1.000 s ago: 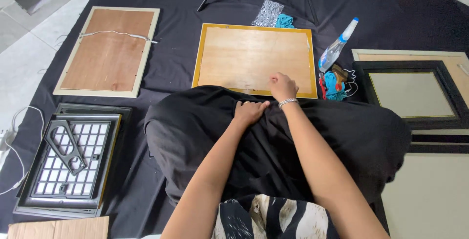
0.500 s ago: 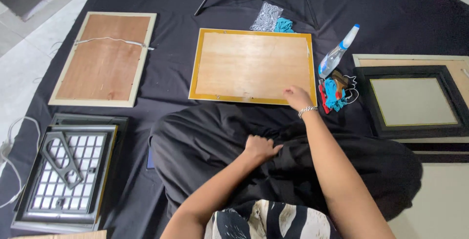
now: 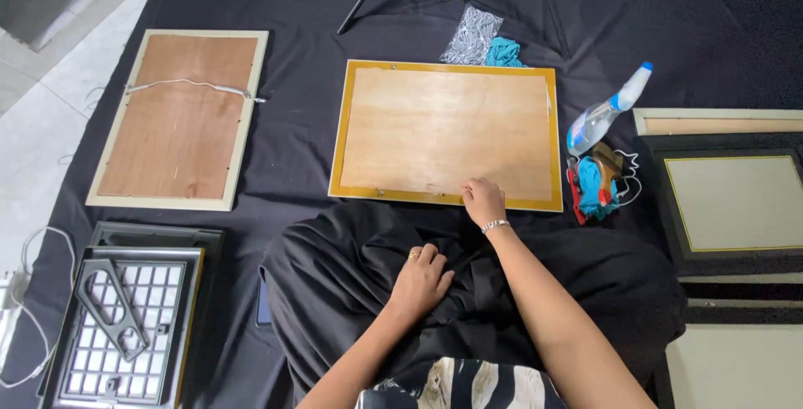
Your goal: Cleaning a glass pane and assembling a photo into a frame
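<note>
Now: gold-edged frame (image 3: pixel 447 133) face down on black cloth (image 3: pixel 301 166), long axis left-right, wooden back up. Right hand (image 3: pixel 484 201) on near edge, fingertips pressing lower right rim, not grasping. Left hand (image 3: pixel 421 278) loosely curled, resting on black garment (image 3: pixel 335 283) in lap. Since half second ago: right hand slid left along edge. Spray bottle (image 3: pixel 604 112) just right of frame, nozzle pointing up-right.

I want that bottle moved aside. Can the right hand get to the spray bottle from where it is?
Probably yes: the right hand rests on the yellow frame's near edge, and only bare frame back and dark cloth lie between it and the spray bottle.
</note>
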